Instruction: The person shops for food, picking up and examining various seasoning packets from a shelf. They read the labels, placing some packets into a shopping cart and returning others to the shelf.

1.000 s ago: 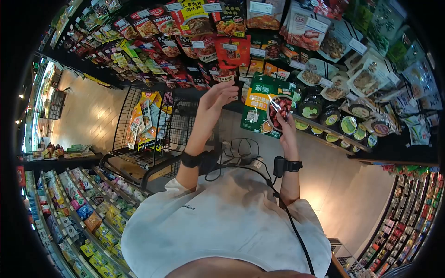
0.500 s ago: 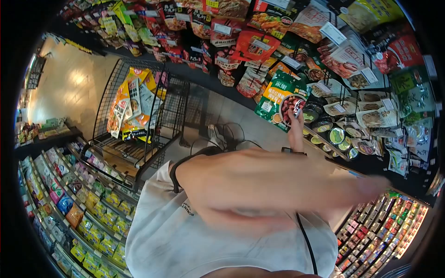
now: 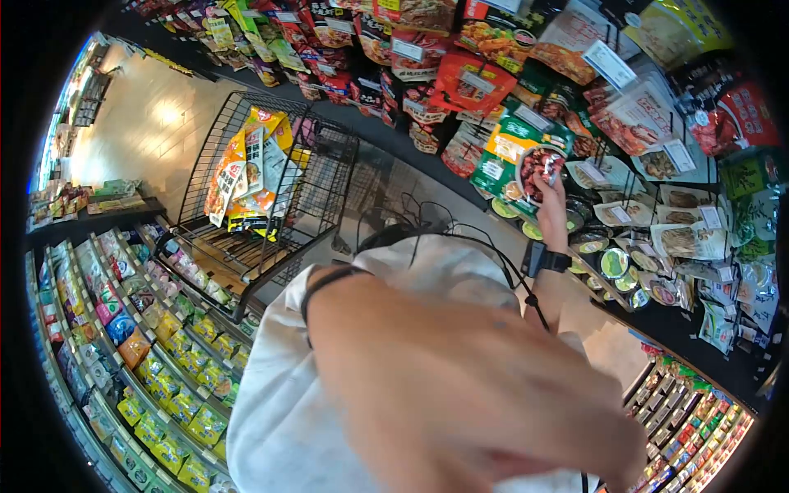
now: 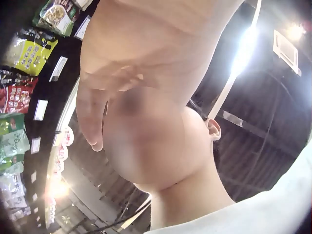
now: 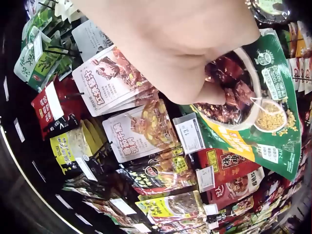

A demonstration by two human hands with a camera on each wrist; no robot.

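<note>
My right hand (image 3: 552,205) grips a green seasoning pouch (image 3: 503,156) by its lower right side, in front of the hanging display. In the right wrist view the thumb of the right hand (image 5: 190,44) lies across the front of the green pouch (image 5: 287,151), which bears a picture of braised meat. My left hand (image 3: 468,370), blurred, is raised close below the head camera and holds nothing visible. From the left wrist, the left hand (image 4: 141,39) appears right at the person's face, one finger pointing down.
A black wire shopping cart (image 3: 329,156) on the left carries several yellow and orange pouches (image 3: 251,168). Ahead, packets (image 3: 477,82) hang in rows with price tags, above round lidded tubs (image 3: 615,261). Snack shelves (image 3: 164,353) run along the lower left, and more stocked shelves (image 3: 699,419) stand lower right.
My left hand has come up from beside the pouch to near the face and dipped lower in view. The right hand still holds the pouch. The head view has turned, shifting the display.
</note>
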